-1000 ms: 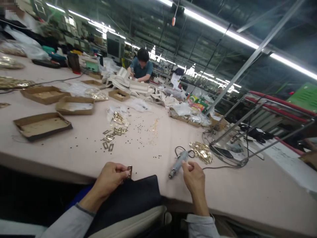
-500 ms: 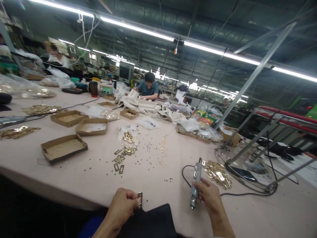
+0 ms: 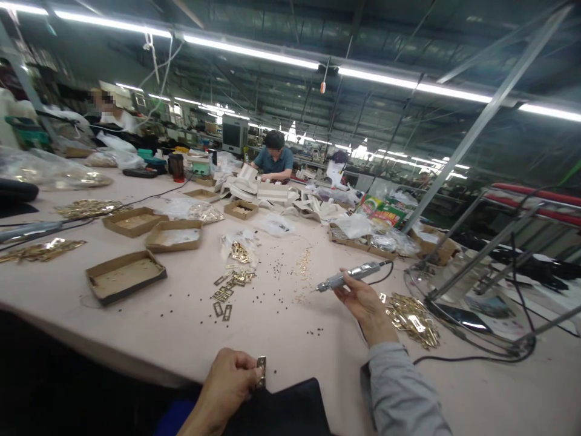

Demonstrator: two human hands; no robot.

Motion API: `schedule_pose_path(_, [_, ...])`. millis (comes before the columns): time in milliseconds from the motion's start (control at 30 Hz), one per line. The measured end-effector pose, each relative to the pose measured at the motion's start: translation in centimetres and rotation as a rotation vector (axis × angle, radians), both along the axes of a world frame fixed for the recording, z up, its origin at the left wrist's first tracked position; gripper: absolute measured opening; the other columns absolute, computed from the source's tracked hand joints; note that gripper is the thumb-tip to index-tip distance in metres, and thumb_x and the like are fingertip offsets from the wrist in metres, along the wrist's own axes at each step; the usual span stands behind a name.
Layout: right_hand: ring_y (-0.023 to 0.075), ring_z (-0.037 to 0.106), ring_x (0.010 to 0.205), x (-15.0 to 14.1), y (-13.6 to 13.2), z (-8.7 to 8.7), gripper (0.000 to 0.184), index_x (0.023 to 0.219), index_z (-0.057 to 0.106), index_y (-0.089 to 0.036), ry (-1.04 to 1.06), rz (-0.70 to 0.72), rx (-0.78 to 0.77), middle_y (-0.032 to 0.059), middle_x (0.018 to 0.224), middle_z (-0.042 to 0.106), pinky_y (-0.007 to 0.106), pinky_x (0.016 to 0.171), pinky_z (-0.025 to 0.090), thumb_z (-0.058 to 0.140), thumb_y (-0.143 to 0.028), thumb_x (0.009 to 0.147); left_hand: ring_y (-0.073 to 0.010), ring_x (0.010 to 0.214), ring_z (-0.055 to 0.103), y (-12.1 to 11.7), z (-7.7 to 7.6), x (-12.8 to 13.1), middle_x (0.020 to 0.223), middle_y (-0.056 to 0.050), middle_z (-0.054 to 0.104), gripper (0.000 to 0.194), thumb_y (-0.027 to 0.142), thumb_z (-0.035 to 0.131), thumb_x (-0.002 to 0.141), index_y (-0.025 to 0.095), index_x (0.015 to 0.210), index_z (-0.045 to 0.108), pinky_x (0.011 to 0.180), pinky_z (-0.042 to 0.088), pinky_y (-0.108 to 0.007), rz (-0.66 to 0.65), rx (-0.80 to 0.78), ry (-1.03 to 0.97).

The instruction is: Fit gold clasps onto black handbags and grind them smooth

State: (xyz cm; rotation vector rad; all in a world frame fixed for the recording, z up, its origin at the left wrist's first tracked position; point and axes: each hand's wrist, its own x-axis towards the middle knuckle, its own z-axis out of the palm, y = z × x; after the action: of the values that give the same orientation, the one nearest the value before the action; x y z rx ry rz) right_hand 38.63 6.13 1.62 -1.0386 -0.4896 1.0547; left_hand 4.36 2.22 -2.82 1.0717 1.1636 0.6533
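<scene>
My left hand (image 3: pixel 230 383) pinches a small gold metal plate (image 3: pixel 261 369) at the edge of a black flat piece (image 3: pixel 290 409) near the table's front edge. Whether the plate is joined to that piece I cannot tell. My right hand (image 3: pixel 363 306) grips a grey electric screwdriver (image 3: pixel 347 277), its cable trailing from the right end. The tool's tip points left, over or touching the scattered tiny gold screws (image 3: pixel 303 266); which one, I cannot make out. Gold rectangular plates (image 3: pixel 222 295) lie loose left of the screws, and a pile of gold plates (image 3: pixel 415 321) is beyond my right forearm.
Cardboard trays (image 3: pixel 124 280) stand at the left of the table. A metal stand (image 3: pixel 467 254) with cables and a phone (image 3: pixel 458 318) occupies the right. Small dark bits dot the tabletop. A co-worker (image 3: pixel 275 158) sits across, behind white pieces (image 3: pixel 272 192).
My right hand has moved forward and up with the screwdriver, turning it from upright to nearly level, tip toward the small screws. My left hand keeps the gold plate in about the same place.
</scene>
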Motion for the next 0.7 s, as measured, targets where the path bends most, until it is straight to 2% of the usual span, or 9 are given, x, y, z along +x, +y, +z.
schedule_pose_path(100, [0.0232, 0.074, 0.089, -0.5, 2.5, -0.4, 0.042, 0.094, 0.071, -0.017, 0.005, -0.013, 0.042, 0.0073, 0.1, 0.078, 0.038, 0.08, 0.064, 0.095, -0.028, 0.062, -0.0081, 0.041, 0.036, 0.0, -0.4, 0.2, 0.044, 0.0, 0.051, 0.021, 0.031, 0.074, 0.055, 0.014, 0.051, 0.063, 0.044, 0.021, -0.022, 0.021, -0.014, -0.032])
schedule_pose_path(233, [0.0277, 0.076, 0.088, -1.4, 4.2, -2.0, 0.044, 0.086, 0.069, -0.014, 0.003, -0.045, 0.064, 0.0118, 0.098, 0.079, 0.043, 0.079, 0.065, 0.099, -0.026, 0.055, -0.0059, 0.039, 0.031, -0.1, -1.1, 0.3, 0.046, 0.0, 0.052, 0.025, 0.037, 0.074, 0.057, 0.013, 0.055, 0.065, 0.043, 0.015, -0.022, 0.027, -0.038, -0.013])
schedule_pose_path(367, [0.0328, 0.077, 0.088, -1.7, 4.7, -3.1, 0.048, 0.085, 0.068, -0.014, 0.032, -0.06, 0.07, 0.0104, 0.092, 0.078, 0.047, 0.076, 0.066, 0.101, -0.022, 0.051, -0.0054, 0.038, 0.027, 0.3, -2.2, 0.4, 0.046, 0.001, 0.05, 0.032, 0.044, 0.076, 0.056, 0.014, 0.057, 0.066, 0.042, 0.013, -0.022, 0.015, -0.056, 0.036])
schedule_pose_path(500, [0.0364, 0.076, 0.093, -1.4, 4.7, -3.3, 0.044, 0.077, 0.067, -0.012, 0.055, -0.087, 0.053, 0.0127, 0.081, 0.076, 0.048, 0.078, 0.066, 0.101, -0.024, 0.051, -0.0065, 0.041, 0.029, 0.6, -3.1, 0.5, 0.043, 0.002, 0.045, 0.039, 0.049, 0.081, 0.051, 0.015, 0.051, 0.062, 0.044, 0.014, -0.022, 0.006, -0.092, 0.051])
schedule_pose_path(600, [0.0358, 0.076, 0.09, -1.2, 4.9, -3.3, 0.046, 0.071, 0.063, -0.014, 0.032, -0.158, 0.055, 0.0116, 0.077, 0.075, 0.049, 0.077, 0.066, 0.101, -0.027, 0.049, -0.0059, 0.042, 0.027, 0.5, -3.2, 0.5, 0.045, 0.003, 0.045, 0.039, 0.05, 0.081, 0.056, 0.014, 0.055, 0.065, 0.045, 0.015, -0.023, 0.021, -0.076, 0.038])
schedule_pose_path(700, [0.0337, 0.076, 0.087, -1.6, 4.9, -3.0, 0.051, 0.077, 0.062, -0.015, -0.029, -0.223, 0.09, 0.0083, 0.08, 0.075, 0.05, 0.076, 0.066, 0.101, -0.028, 0.047, -0.0057, 0.042, 0.028, 0.3, -3.6, 0.4, 0.047, 0.001, 0.051, 0.038, 0.049, 0.081, 0.057, 0.013, 0.058, 0.067, 0.046, 0.017, -0.024, 0.033, -0.055, 0.013])
